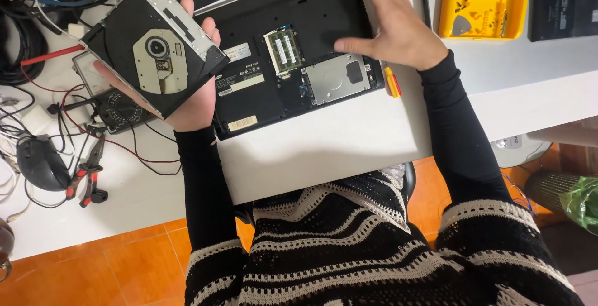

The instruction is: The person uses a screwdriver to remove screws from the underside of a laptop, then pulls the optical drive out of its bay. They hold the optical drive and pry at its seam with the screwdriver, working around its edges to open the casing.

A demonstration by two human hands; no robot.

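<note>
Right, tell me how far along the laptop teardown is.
Done: the laptop lies upside down with its bottom covers off, memory sticks and hard drive exposed, and the disc drive is out. In hand: the left hand holds that disc drive up, while the right hand rests flat on the laptop. Left: memory and hard drive sit in their bays.

Black optical drive [156,53], yellow tray [483,14]
</note>
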